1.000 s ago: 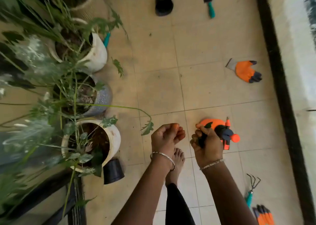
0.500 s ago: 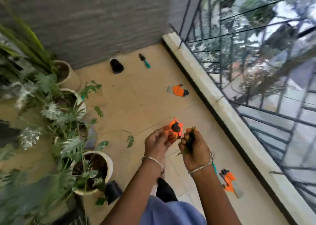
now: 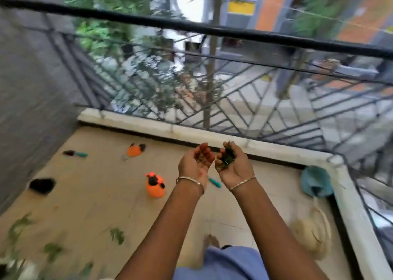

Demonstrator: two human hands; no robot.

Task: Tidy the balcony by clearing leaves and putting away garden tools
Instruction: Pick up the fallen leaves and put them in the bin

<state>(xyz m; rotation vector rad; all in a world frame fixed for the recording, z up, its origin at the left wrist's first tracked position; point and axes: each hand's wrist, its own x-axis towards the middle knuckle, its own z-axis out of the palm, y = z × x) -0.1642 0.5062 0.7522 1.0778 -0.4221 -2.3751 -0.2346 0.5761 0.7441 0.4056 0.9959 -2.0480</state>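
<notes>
Leaf-clearing step: right hand [image 3: 232,168] curled round dark green leaf scraps [image 3: 227,157], left hand [image 3: 196,162] spread palm-up beside it; next move likely needed a dump spot.

Two hands are counted, left hand [image 3: 194,162] and right hand [image 3: 234,168], and one clump of leaves [image 3: 227,157]. On the floor [image 3: 102,194] are counted one spray bottle [image 3: 155,186], one glove [image 3: 134,150], one black pot [image 3: 42,185], one trowel [image 3: 74,153] and one teal handle [image 3: 214,182].

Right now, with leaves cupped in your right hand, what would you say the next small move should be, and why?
Probably carry the leaves, cupped in the right hand, toward the teal bundle in the corner, perhaps a bag; the left hand lies open with only scraps.
</notes>
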